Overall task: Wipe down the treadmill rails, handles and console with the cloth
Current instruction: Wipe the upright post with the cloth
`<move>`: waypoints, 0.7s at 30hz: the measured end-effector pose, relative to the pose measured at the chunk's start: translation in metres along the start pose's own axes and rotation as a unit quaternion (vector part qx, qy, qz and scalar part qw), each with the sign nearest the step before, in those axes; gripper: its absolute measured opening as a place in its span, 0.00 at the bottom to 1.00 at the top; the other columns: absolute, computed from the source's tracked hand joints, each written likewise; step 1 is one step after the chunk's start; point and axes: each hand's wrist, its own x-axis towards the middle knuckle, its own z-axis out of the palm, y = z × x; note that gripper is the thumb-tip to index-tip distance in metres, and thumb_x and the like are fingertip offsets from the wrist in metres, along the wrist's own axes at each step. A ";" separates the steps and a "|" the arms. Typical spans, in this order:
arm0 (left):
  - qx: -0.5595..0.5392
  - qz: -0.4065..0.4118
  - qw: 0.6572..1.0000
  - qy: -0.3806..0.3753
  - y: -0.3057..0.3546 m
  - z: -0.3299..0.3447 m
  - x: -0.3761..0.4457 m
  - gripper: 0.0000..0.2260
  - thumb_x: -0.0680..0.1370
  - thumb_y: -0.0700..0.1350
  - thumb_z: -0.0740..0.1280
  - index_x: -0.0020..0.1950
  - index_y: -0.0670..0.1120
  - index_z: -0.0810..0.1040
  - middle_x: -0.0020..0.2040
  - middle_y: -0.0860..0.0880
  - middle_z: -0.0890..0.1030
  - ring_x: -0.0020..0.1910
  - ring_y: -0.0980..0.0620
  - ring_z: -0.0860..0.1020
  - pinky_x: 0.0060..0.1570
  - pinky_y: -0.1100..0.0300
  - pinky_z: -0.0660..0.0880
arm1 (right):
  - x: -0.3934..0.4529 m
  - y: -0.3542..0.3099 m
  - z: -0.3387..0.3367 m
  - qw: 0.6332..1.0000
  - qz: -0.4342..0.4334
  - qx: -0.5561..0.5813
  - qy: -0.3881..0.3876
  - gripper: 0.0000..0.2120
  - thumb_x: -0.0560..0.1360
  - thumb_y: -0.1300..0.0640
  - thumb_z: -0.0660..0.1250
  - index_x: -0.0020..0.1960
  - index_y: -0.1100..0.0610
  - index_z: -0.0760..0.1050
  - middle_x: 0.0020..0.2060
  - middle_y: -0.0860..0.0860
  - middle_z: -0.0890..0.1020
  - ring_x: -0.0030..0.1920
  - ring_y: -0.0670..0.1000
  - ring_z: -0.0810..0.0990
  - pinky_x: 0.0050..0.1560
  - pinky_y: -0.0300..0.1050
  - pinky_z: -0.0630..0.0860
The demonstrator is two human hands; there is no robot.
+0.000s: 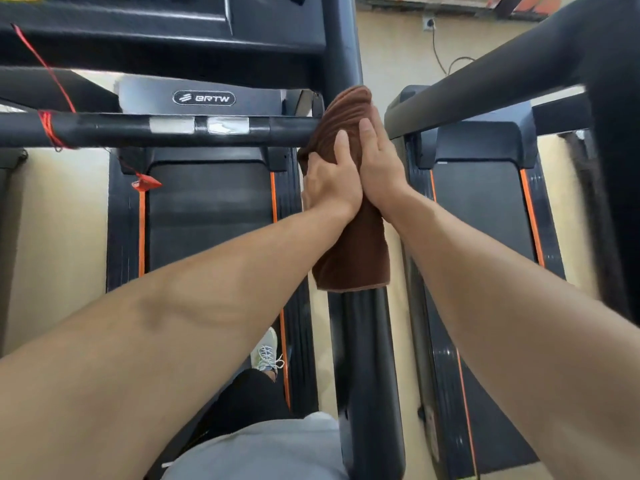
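A brown cloth (353, 251) is draped over the treadmill's right side rail (367, 358), near where the rail meets the front crossbar handle (138, 129). My left hand (330, 183) grips the cloth from the left side, fingers curled round the rail. My right hand (379, 161) lies on the cloth from the right with its fingers straight, pressing against it. The two hands touch each other. The cloth's lower end hangs loose below my wrists. The console (156, 32) is dark and sits above the crossbar.
A red cord (48, 126) is tied round the crossbar's left part, with a red clip (145, 183) below. A second treadmill (485, 237) stands to the right, its rail (485, 88) close to my right hand. My shoe (268, 351) stands on the belt (207, 209).
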 end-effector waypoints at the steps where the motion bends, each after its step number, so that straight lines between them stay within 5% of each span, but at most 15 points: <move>1: -0.002 -0.004 1.000 0.000 0.001 0.000 0.002 0.33 0.82 0.67 0.50 0.77 0.45 0.67 0.71 0.44 0.75 0.70 0.42 0.72 0.68 0.50 0.66 | 0.004 -0.002 0.000 1.000 -0.003 -0.003 0.002 0.23 0.88 0.50 0.49 0.82 0.50 0.58 0.75 0.50 0.71 0.70 0.45 0.71 0.72 0.39 0.62; 6: 0.014 0.002 1.000 -0.006 0.003 -0.005 0.002 0.34 0.82 0.67 0.50 0.77 0.43 0.66 0.72 0.44 0.75 0.70 0.43 0.73 0.67 0.53 0.67 | 0.001 -0.007 0.002 1.000 0.015 -0.001 0.007 0.24 0.87 0.47 0.51 0.83 0.47 0.56 0.77 0.49 0.69 0.75 0.49 0.69 0.77 0.46 0.61; 11: -0.001 0.048 0.999 -0.023 -0.011 -0.011 -0.012 0.32 0.84 0.64 0.52 0.81 0.44 0.60 0.76 0.44 0.71 0.73 0.43 0.71 0.71 0.52 0.65 | -0.047 0.005 -0.001 0.999 0.011 0.031 0.005 0.25 0.86 0.46 0.56 0.82 0.48 0.59 0.69 0.47 0.75 0.65 0.44 0.73 0.67 0.36 0.65; 18: -0.023 0.107 0.994 -0.023 -0.106 -0.006 -0.101 0.31 0.80 0.65 0.53 0.82 0.55 0.59 0.77 0.50 0.69 0.74 0.46 0.70 0.74 0.46 0.64 | -0.165 0.058 -0.009 0.993 0.053 0.105 -0.013 0.26 0.83 0.42 0.60 0.80 0.47 0.65 0.70 0.46 0.77 0.68 0.44 0.75 0.74 0.45 0.67; 21: -0.012 0.108 0.994 -0.026 -0.143 -0.008 -0.147 0.35 0.77 0.68 0.54 0.82 0.56 0.57 0.78 0.51 0.69 0.75 0.47 0.69 0.74 0.46 0.64 | -0.223 0.080 -0.013 0.986 0.066 0.152 -0.024 0.22 0.85 0.46 0.59 0.78 0.48 0.69 0.66 0.46 0.79 0.65 0.43 0.78 0.68 0.37 0.71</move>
